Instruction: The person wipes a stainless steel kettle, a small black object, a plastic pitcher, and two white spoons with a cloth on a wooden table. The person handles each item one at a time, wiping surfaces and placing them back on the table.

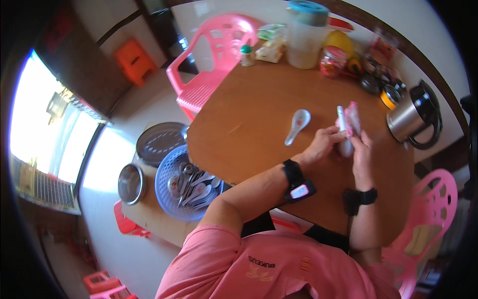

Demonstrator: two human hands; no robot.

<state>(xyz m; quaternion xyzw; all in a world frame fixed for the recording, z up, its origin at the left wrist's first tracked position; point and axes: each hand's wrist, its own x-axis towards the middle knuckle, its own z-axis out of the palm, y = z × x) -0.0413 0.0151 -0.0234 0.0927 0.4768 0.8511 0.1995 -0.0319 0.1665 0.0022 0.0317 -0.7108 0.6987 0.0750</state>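
Above the right part of the brown table (259, 104), my two hands are close together. My left hand (323, 142) pinches a white spoon (340, 117), whose handle points away from me. A pale rounded part of it shows between my hands. In my right hand (362, 152) is a pink and white cloth (352, 118), bunched against the spoon. My fingers partly hide both things. Left of my hands lies a white soup spoon (298, 127) with a reddish mark in its bowl, its handle toward me.
At left, a blue plastic basket (160, 192) holds several spoons and metal utensils, near a steel bowl (130, 184) and a dark round tray (159, 142). A steel kettle (409, 119), a plastic pitcher (304, 42) and jars line the table's far side. Pink chairs (214, 74) stand around.
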